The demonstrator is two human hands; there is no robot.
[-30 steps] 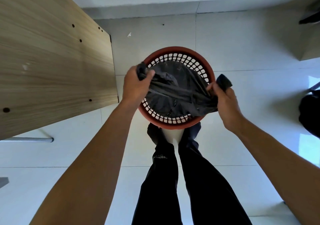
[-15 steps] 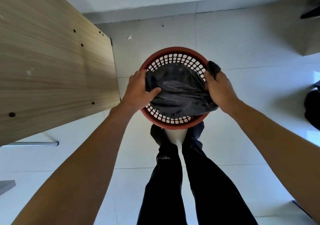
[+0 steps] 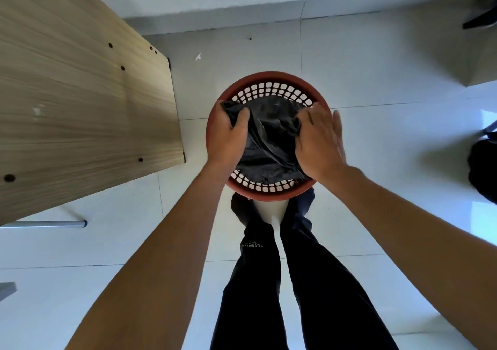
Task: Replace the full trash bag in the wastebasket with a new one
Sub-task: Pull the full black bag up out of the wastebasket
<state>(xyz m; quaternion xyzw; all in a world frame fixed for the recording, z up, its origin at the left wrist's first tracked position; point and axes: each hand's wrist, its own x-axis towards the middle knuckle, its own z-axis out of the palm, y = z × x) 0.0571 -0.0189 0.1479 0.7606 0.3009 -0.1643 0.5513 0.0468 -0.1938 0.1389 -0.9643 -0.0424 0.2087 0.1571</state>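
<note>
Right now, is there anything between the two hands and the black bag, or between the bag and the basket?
Nothing visible. The left hand grips the black bag at the left of the red basket's rim, the right hand lies open on the bag, and the bag sits inside the basket.

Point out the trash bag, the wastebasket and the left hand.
trash bag point(image 3: 269, 140): head view, crumpled black middle.
wastebasket point(image 3: 269, 76): head view, far red rim.
left hand point(image 3: 228, 137): head view, back of the hand, gripping the bag's edge.
</note>
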